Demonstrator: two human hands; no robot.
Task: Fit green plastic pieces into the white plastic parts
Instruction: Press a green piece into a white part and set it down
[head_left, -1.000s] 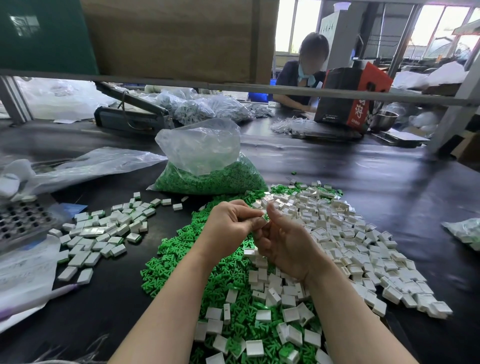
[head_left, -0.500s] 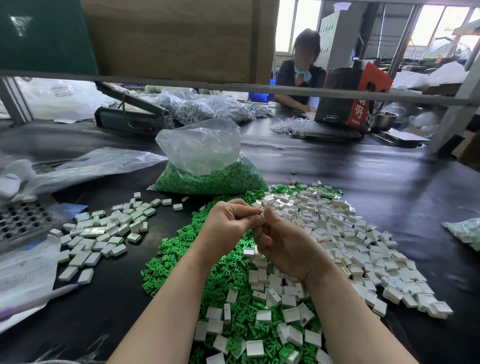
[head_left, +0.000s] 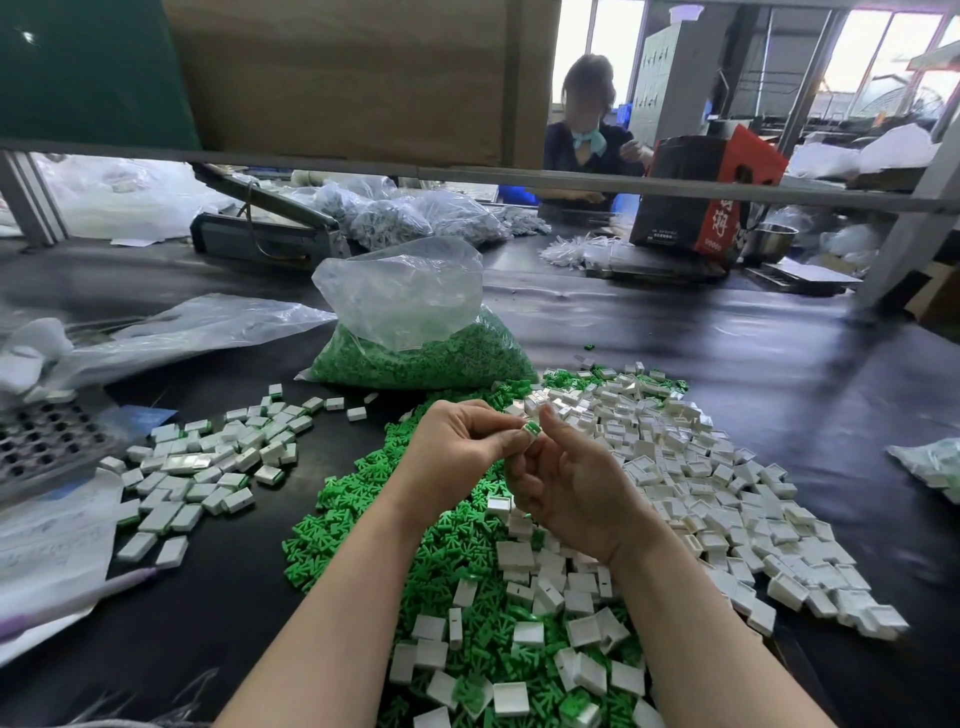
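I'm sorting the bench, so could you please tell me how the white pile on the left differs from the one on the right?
The left pile is smaller and thinly spread; the right pile is bigger and heaped. Left pieces show green at their edges; right pieces mostly look plain white. The left pile lies clear of the loose green pieces; the right one overlaps them. Both lie on the black table.

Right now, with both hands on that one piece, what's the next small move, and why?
Probably press the green insert fully home. It shows inside the white shell, pinched between the left hand and right hand; whether it is seated cannot be told. Then drop it on the finished pile at left.
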